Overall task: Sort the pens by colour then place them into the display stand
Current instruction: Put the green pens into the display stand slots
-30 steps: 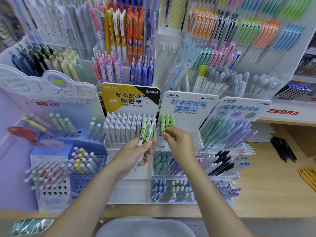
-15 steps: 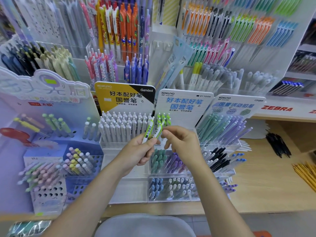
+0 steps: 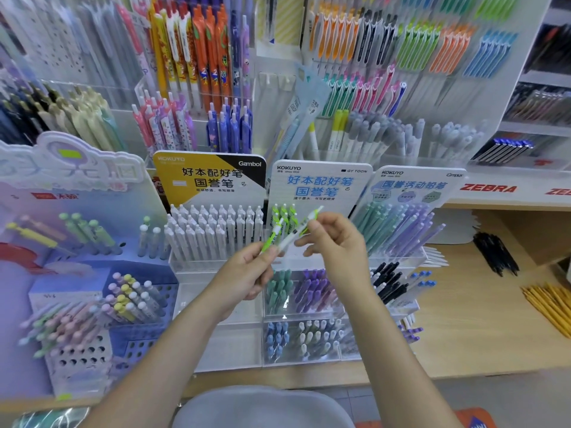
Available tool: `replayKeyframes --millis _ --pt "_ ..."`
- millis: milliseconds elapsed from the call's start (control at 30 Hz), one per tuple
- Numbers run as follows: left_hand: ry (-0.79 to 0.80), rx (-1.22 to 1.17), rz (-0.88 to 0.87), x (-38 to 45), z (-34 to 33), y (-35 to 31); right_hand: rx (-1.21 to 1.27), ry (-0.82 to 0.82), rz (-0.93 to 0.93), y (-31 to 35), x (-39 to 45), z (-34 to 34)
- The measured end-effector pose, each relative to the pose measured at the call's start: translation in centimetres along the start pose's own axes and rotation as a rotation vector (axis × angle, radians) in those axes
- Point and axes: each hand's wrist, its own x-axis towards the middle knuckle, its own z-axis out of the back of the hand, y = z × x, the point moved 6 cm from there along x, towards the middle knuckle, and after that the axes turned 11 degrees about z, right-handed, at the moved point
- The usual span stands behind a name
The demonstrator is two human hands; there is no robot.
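two lime-green and white pens are in play in front of the tiered clear display stand [image 3: 309, 359]. one green pen [image 3: 304, 227] is pinched between the thumb and fingertips of the right hand [image 3: 335, 242], tilted with its cap end toward the upper right, just in front of the top tier. the other green pen [image 3: 272, 240] is clamped in the closed grip of the left hand [image 3: 244, 278], pointing up toward the same tier. the two pens cross or touch near their lower ends; which one lies in front cannot be told.

much of the sorting looks done. a small cluster of green pens [image 3: 282, 213] already stands at the left of the top tier under the blue kokuyo card [image 3: 319, 183]. on the tier below, teal pens [image 3: 278, 288] and purple pens [image 3: 312, 290] are grouped apart, and on the lowest tier blue pens [image 3: 276, 335] sit beside pale cream ones [image 3: 315, 338]. the neighbouring stand holds a full block of white pens [image 3: 213, 230].

what is left, judged from this, is at least the seating of the two held pens beside the green cluster, where the rest of the top tier appears bare. loose black pens [image 3: 496, 253] and yellow pens [image 3: 553, 304] lie on the wooden counter [image 3: 463, 319] to the right; whether they belong to this job cannot be told.
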Motion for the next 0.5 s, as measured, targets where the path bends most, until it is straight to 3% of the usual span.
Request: replayKeyframes --millis 100,233,500 --pt "-0.055 -0.002 -0.001 0.0 1.1 0.3 -0.020 -0.074 0.105 0.7 0.8 1.5" --pt "-0.090 0.020 -0.049 -0.1 1.6 0.2 -0.218 -0.031 0.212 0.2 1.4 1.2" --pt "-0.160 0.004 -0.046 -0.7 1.9 -0.3 -0.398 0.090 0.207 -2.8 1.4 -0.5"
